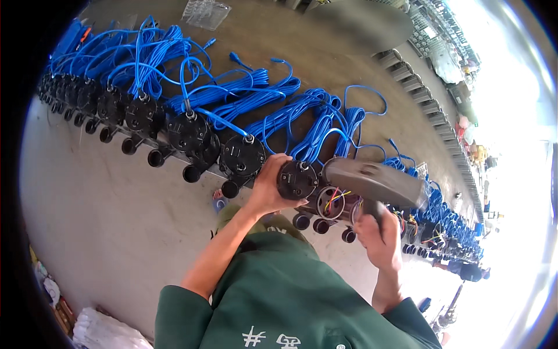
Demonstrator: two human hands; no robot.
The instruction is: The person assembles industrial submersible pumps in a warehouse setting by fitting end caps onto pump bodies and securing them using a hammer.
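My left hand wraps round the side of a black pump body with a round cap, steadying it at the near edge of the bench. My right hand is closed on the dark handle of a mallet. Its long grey-brown head hangs just right of the capped body and hides part of the row. Under the mallet, an uncapped round housing shows red, yellow and blue wires. To the left stands another black capped body with a blue cable coming from its top.
Similar black bodies line the bench edge on both sides, their round outlets jutting toward me. Bundled blue cables lie behind them on the brown bench top. Metal cylinders form a row along the far side. A white sack lies lower left.
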